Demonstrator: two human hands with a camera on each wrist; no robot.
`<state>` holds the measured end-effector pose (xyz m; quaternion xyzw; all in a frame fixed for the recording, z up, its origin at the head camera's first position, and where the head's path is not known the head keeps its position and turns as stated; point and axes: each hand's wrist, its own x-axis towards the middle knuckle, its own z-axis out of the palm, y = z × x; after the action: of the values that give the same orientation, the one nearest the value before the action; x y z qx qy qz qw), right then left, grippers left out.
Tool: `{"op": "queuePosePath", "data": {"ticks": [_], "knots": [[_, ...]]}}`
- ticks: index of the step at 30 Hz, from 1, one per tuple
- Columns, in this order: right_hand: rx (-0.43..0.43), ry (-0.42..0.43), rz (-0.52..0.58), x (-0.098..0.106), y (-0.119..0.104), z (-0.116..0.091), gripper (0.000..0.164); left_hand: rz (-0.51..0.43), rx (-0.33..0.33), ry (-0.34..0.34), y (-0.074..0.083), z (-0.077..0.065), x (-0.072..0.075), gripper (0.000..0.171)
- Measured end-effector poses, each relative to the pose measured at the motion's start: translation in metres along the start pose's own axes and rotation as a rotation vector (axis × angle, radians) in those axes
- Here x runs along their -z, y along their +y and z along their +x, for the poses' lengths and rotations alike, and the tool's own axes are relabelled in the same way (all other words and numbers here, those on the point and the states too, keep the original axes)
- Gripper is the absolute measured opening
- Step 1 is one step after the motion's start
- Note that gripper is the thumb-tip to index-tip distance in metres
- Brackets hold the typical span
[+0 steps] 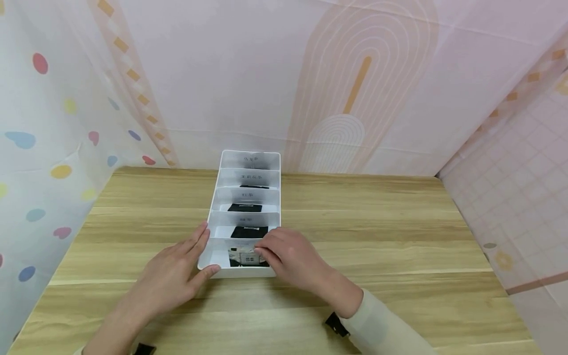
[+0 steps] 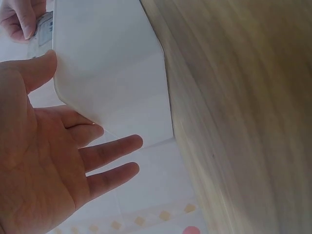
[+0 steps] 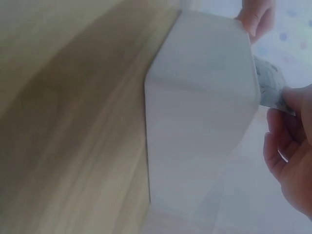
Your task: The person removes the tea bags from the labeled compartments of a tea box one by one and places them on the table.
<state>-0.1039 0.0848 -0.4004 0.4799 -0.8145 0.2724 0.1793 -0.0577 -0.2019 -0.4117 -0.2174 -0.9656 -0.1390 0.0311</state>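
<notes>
A long white compartment box (image 1: 208, 256) stands on the wooden table, its dividers making a row of sections with printed labels. My right hand (image 1: 290, 256) pinches the upper right corner of a pale printed tea sachet (image 1: 248, 257) in the front section. In the right wrist view, the sachet (image 3: 269, 82) rises above the box rim between thumb and fingers. My left hand (image 1: 170, 273) rests at the box's front left corner, thumb on the front rim and fingers along the left side. In the left wrist view, two fingers of this hand (image 2: 44, 156) extend straight beside the box wall.
Dark packets lie in the sections behind: one in the second (image 1: 249, 231), one in the third (image 1: 245, 208), and a thin dark edge (image 1: 254, 187) in the fourth. Patterned cloth (image 1: 222, 74) hangs behind the table (image 1: 377, 236) and at both sides.
</notes>
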Motion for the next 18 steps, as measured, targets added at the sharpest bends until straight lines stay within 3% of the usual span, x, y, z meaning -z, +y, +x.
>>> {"op": "queuePosePath", "data": {"ticks": [11, 18], "knots": [[0.028, 0.120, 0.013, 0.015, 0.016, 0.004, 0.011, -0.038, 0.012, -0.009, -0.002, -0.003, 0.001, 0.083], [-0.004, 0.150, 0.015, 0.031, 0.025, 0.005, 0.011, -0.048, 0.008, -0.002, -0.001, -0.001, -0.001, 0.081]]}}
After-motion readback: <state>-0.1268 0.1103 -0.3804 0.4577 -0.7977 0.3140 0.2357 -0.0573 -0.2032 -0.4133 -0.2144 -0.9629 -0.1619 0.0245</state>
